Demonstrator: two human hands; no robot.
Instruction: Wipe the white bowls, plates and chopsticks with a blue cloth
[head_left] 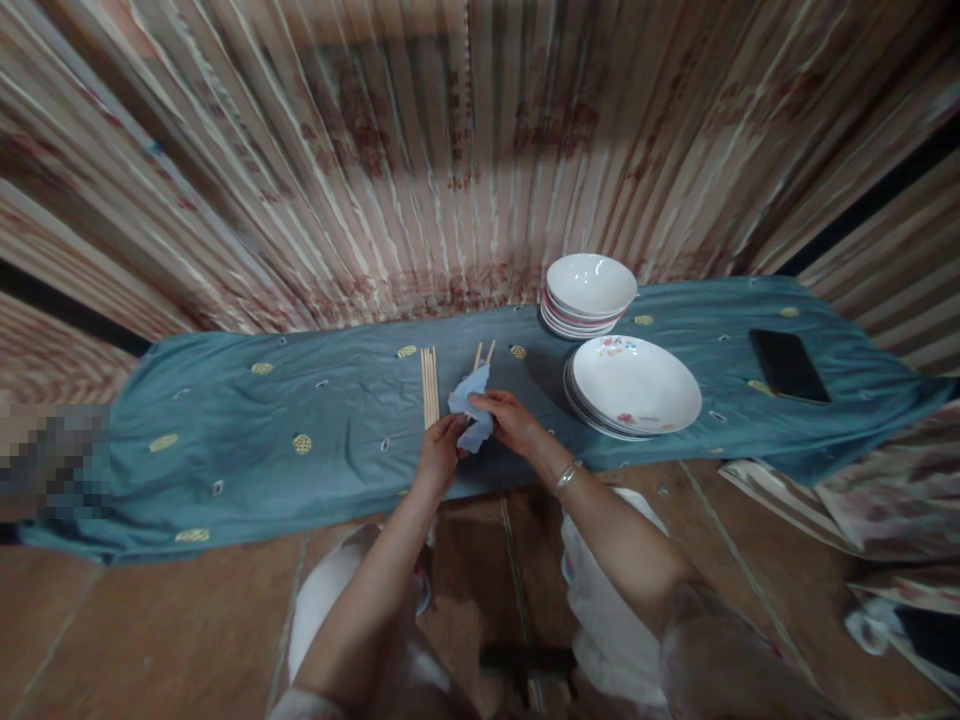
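Observation:
A pair of chopsticks (485, 353) sticks out above a light blue cloth (471, 388) that is folded around their middle. My right hand (511, 420) pinches the cloth from the right, thumb on top. On the lower left, my left hand (442, 448) is closed at the cloth's edge; the chopsticks' lower ends are hidden there, so its exact hold on them is unclear. Several more chopsticks (429, 385) lie side by side on the table, just beyond my left hand.
To the right are a stack of white bowls (591, 285) and, nearer me, a stack of flower-patterned plates (637, 385). A black phone (789, 365) lies farther right. A teal patterned tablecloth (247, 460) covers the long table, with a striped curtain (420, 200) behind.

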